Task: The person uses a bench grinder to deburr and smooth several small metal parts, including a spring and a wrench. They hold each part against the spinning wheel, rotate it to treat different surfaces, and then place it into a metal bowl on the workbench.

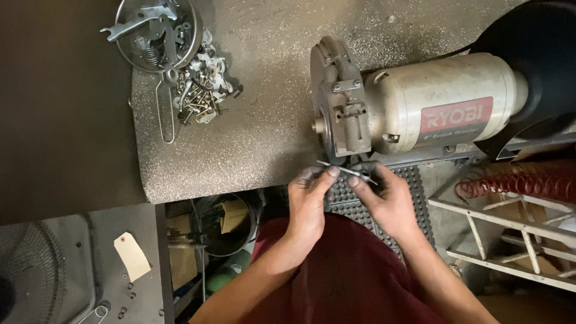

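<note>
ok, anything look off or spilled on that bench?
Small hardware, screws and clips, lies loose on the benchtop beside the round metal tray, not in it. Otherwise nothing stands out: both hands, left hand and right hand, hold a thin metal rod by the bench grinder.

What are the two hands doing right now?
Left hand: closed, pinching one end of a thin metal rod.
Right hand: closed, pinching the rod's other end, just below the grinder.
</note>
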